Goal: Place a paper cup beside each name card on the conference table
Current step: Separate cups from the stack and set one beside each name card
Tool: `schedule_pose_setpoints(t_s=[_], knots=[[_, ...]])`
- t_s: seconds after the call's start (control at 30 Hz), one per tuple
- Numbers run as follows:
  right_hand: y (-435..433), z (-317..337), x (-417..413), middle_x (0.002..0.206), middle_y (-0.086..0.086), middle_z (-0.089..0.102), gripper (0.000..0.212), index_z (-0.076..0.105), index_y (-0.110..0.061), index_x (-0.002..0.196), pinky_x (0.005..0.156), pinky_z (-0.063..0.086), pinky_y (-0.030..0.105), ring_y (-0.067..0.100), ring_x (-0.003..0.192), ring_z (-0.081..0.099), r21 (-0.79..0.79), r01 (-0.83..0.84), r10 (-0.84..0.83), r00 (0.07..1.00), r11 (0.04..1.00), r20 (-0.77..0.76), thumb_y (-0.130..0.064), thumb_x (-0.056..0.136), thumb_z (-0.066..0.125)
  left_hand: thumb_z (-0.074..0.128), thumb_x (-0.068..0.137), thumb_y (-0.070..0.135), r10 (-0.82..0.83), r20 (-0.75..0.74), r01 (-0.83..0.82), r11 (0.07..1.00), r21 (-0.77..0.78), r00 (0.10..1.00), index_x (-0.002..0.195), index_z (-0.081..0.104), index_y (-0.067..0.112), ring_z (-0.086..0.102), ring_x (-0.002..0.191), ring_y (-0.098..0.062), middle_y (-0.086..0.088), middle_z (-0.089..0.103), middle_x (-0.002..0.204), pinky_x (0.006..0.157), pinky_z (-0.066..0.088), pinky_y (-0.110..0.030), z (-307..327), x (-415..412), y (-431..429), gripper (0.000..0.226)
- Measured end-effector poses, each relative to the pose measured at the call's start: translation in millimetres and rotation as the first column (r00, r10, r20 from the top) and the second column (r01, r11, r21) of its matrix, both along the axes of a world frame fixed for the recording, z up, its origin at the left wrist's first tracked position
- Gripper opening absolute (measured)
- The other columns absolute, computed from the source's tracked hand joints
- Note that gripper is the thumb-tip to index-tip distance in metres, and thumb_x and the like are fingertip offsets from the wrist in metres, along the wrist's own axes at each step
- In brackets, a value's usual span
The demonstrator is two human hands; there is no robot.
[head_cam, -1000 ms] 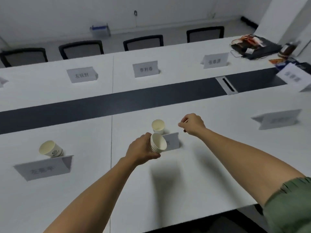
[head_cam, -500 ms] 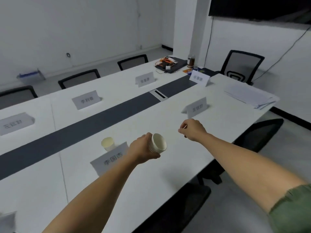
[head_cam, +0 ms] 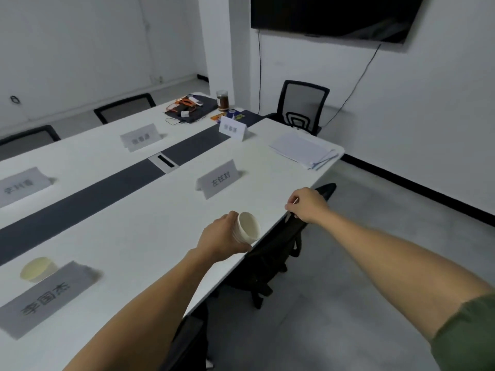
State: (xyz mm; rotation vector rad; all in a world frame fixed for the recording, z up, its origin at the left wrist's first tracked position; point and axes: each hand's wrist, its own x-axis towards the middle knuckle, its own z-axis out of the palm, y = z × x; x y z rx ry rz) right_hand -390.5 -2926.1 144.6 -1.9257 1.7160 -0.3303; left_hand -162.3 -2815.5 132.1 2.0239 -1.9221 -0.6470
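Head view: the left hand (head_cam: 222, 236) is extended over the near edge of the conference table (head_cam: 150, 218), closed around a stack of paper cups (head_cam: 247, 227) held on its side, mouth turned to the right. The right hand (head_cam: 308, 204) is raised past the table's near edge, above a black chair (head_cam: 276, 245); its fingers are curled loosely, and whether something thin is pinched at the fingertips cannot be told.

A single paper cup (head_cam: 37, 269) stands at the left, just behind the near-left name card (head_cam: 45, 298). The next name card (head_cam: 219, 179) along the near side is seen with bare table around it. Three further name cards are set at the far left (head_cam: 20, 184), the far middle (head_cam: 140, 136) and the table's right end (head_cam: 232, 128).

Compared with half a second earlier, the view has swung right: the cup and its card now lie at the lower left, the next card lies nearer the centre, and a wall screen (head_cam: 334, 17) fills the upper right. Both hands are held in much the same pose.

The near table edge runs diagonally under the left wrist. Open floor (head_cam: 375, 236) lies to the right. A stack of papers (head_cam: 302, 149) rests at the rounded right corner.
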Motion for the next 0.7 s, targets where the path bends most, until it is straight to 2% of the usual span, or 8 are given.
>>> schedule_pose_setpoints(t_s=[0.13, 0.23, 0.37, 0.5, 0.57, 0.7], knots=[[-41, -6, -53, 0.072, -0.005, 0.066, 0.010, 0.068, -0.021, 0.082, 0.075, 0.059, 0.038, 0.022, 0.078, 0.069, 0.012, 0.031, -0.031, 0.999, 0.999, 0.015, -0.029, 0.088, 0.069, 0.082, 0.066, 0.043, -0.018, 0.029, 0.018, 1.000, 0.006, 0.999, 0.123, 0.047, 0.023, 0.058, 0.102, -0.022, 0.005, 0.061, 0.115, 0.074, 0.041, -0.033, -3, -40, -43, 0.070], [-74, -16, -65, 0.073, -0.005, 0.066, 0.009, 0.068, -0.022, 0.082, 0.075, 0.059, 0.039, 0.022, 0.079, 0.070, 0.015, 0.021, -0.021, 0.999, 1.000, 0.028, -0.029, 0.087, 0.069, 0.082, 0.065, 0.044, -0.011, 0.051, 0.010, 1.000, 0.019, 0.999, 0.122, 0.047, 0.024, 0.058, 0.103, -0.023, 0.005, 0.061, 0.115, 0.075, 0.042, -0.033, -9, -52, -78, 0.070], [-126, -25, -63, 0.072, -0.006, 0.065, 0.009, 0.068, -0.021, 0.086, 0.072, 0.055, 0.033, 0.022, 0.079, 0.069, 0.039, -0.023, 0.023, 1.000, 0.999, 0.021, -0.029, 0.088, 0.068, 0.082, 0.065, 0.045, 0.005, 0.051, -0.006, 1.000, 0.027, 0.999, 0.121, 0.048, 0.024, 0.057, 0.101, -0.021, 0.006, 0.061, 0.114, 0.073, 0.040, -0.032, -22, -60, -137, 0.068], [-187, -23, -52, 0.079, -0.004, 0.069, 0.008, 0.067, -0.023, 0.084, 0.079, 0.058, 0.035, 0.020, 0.082, 0.071, 0.060, -0.070, 0.069, 0.997, 0.996, 0.016, -0.030, 0.086, 0.069, 0.082, 0.065, 0.044, 0.035, 0.019, -0.036, 0.999, 0.035, 0.999, 0.119, 0.048, 0.025, 0.056, 0.102, -0.021, 0.007, 0.061, 0.114, 0.076, 0.044, -0.034, -29, -63, -200, 0.066], [-221, -16, -46, 0.083, -0.005, 0.071, 0.010, 0.069, -0.022, 0.088, 0.079, 0.057, 0.035, 0.019, 0.082, 0.071, 0.058, -0.103, 0.103, 0.995, 0.993, 0.004, -0.032, 0.087, 0.068, 0.082, 0.064, 0.044, 0.054, 0.012, -0.054, 0.998, 0.034, 0.998, 0.118, 0.049, 0.025, 0.057, 0.101, -0.021, 0.006, 0.061, 0.114, 0.077, 0.047, -0.034, -29, -63, -231, 0.066], [-273, -2, -32, 0.084, -0.005, 0.071, 0.014, 0.069, -0.018, 0.093, 0.077, 0.057, 0.036, 0.015, 0.077, 0.072, 0.046, -0.150, 0.147, 0.987, 0.988, 0.072, -0.031, 0.089, 0.068, 0.083, 0.063, 0.044, 0.094, 0.003, -0.095, 0.995, 0.039, 0.996, 0.118, 0.050, 0.024, 0.057, 0.102, -0.021, 0.005, 0.062, 0.114, 0.082, 0.051, -0.038, -25, -61, -273, 0.068]])
